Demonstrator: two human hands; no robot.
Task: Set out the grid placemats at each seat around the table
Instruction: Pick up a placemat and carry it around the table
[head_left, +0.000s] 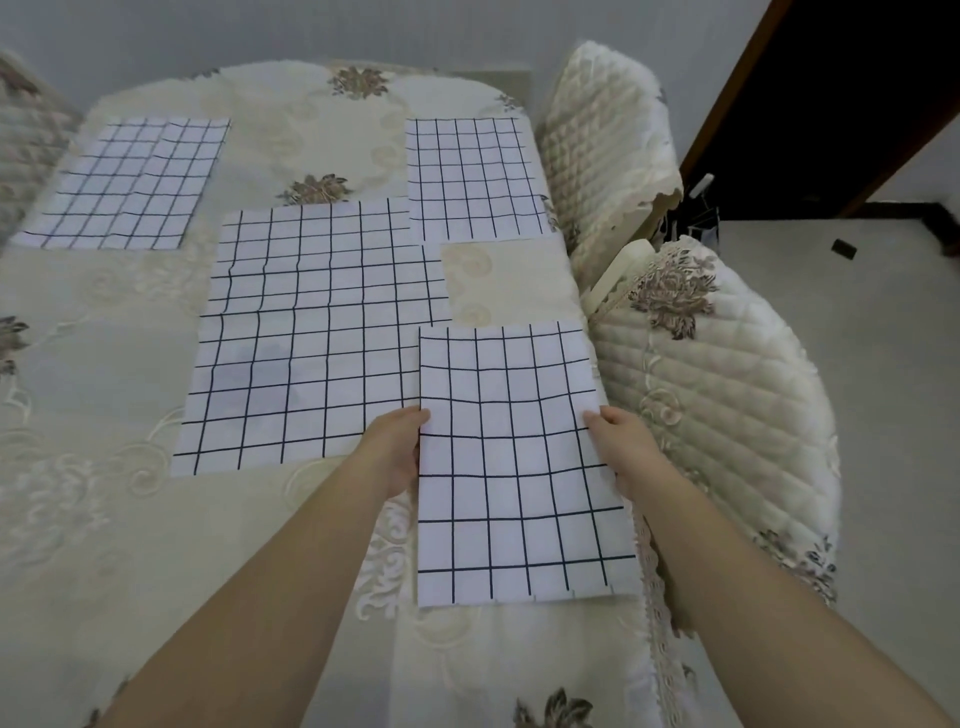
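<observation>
1. Task's thing: near-right placemat, at the desk's right edge, close to the near corner. Its long axis runs near-to-far, parallel to that edge.
2. Grip: left hand holds the mat's left long side and right hand its right long side, at about mid-length. The fingers are closed on the edges, thumbs on top. The rest is hidden beneath the fabric.
3. Key relation: the mat lies straight between the two hands, both equally near. Its right side sits at or just past the desk edge, beside the nearer chair back. Judgement: a small square-up inward is what remains.
4. Whether the mat is flat down or lifted: cannot tell.
5. Count, placemats: four.
   - far-left placemat
   - far-right placemat
   - centre placemat, larger, possibly a stack
   - the held one
6. Count, chairs: two on the right, the second being the farther chair back. A third seems to show at the far-left corner.
</observation>
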